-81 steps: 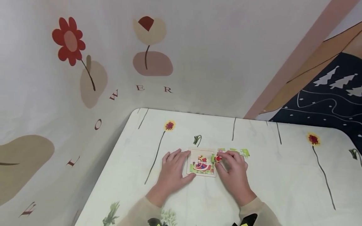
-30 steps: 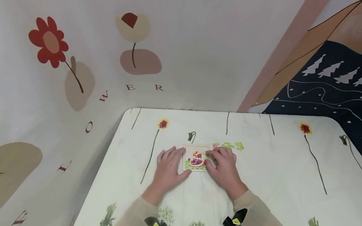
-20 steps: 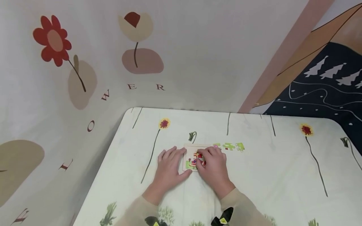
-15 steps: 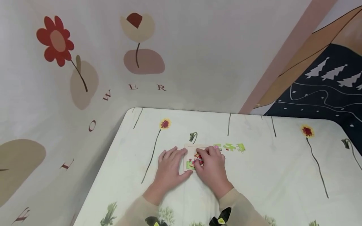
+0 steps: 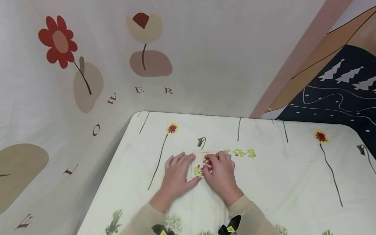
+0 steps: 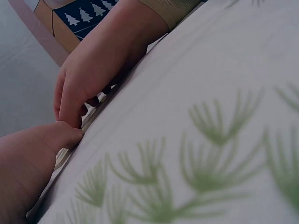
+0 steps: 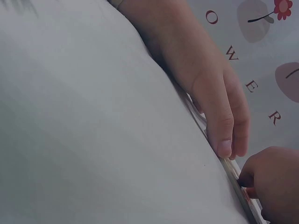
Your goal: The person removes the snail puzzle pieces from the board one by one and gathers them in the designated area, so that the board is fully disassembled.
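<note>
A small square puzzle board point(image 5: 197, 163) with a pale wooden frame and a red, white and green picture lies flat on the table. My left hand point(image 5: 177, 176) rests along its left side, fairly straight fingers at the upper left corner and thumb at the lower edge. Over the right part of the board, my right hand point(image 5: 222, 174) has thumb and fingertips bent around a reddish puzzle piece point(image 5: 209, 163), mostly covered by the hand. In the left wrist view the left thumb point(image 6: 70, 135) touches the board's edge. The right wrist view shows both hands meeting at the thin board.
Several loose green puzzle pieces point(image 5: 240, 152) lie in a row beyond the right hand, one partly hidden by it. The white table point(image 5: 293, 169) has printed flowers. Behind it hangs a light curtain point(image 5: 205, 65) with flower prints; a dark tree-printed cloth point(image 5: 332, 101) is at right.
The right hand has carried a red and green piece from right of the board to over its picture, staying nearly still lately. The left hand keeps its place; the head view has shifted slightly.
</note>
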`<move>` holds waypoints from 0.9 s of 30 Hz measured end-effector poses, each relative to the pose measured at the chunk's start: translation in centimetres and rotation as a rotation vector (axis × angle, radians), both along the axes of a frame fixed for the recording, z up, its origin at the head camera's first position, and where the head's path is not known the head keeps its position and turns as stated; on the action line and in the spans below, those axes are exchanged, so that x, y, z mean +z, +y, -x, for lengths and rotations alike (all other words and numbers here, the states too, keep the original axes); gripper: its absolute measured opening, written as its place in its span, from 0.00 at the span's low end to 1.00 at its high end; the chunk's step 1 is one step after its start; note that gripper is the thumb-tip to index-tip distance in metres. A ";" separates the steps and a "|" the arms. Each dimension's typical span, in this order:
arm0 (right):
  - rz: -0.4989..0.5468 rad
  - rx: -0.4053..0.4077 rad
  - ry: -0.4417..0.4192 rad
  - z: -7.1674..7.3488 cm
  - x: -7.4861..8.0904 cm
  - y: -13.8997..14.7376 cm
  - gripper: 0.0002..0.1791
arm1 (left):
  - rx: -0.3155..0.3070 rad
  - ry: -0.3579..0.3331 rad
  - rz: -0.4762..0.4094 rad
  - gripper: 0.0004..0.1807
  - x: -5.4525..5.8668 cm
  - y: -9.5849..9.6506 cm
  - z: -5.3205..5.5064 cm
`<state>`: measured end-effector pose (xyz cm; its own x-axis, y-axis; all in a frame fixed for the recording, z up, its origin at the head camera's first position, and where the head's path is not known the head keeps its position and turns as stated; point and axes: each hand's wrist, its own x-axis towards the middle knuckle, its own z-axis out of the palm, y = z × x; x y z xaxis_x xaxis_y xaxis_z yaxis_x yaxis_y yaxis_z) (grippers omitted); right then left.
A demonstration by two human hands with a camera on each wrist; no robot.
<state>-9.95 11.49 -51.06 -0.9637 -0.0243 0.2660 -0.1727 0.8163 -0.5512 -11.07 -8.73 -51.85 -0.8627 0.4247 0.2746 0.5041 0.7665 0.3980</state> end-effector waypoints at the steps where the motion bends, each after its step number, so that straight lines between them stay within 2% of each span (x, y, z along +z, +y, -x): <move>1: -0.005 0.001 0.000 0.0 0.0 0.0 0.17 | 0.000 0.002 -0.002 0.42 0.0 0.0 0.0; 6: -0.036 0.010 -0.003 -0.1 0.2 -0.1 0.17 | -0.001 -0.005 -0.002 0.41 0.1 0.0 0.0; 14: -0.030 0.011 -0.016 -0.1 0.4 -0.1 0.17 | 0.007 -0.004 0.012 0.41 0.2 0.1 -0.1; 27: -0.006 0.019 0.022 -0.3 0.0 -0.1 0.20 | 0.005 0.017 0.015 0.40 0.2 0.1 -0.1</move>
<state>-9.70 11.38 -51.02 -0.9568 -0.0438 0.2874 -0.2003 0.8158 -0.5425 -10.97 -8.68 -51.66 -0.8601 0.4242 0.2832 0.5066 0.7752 0.3775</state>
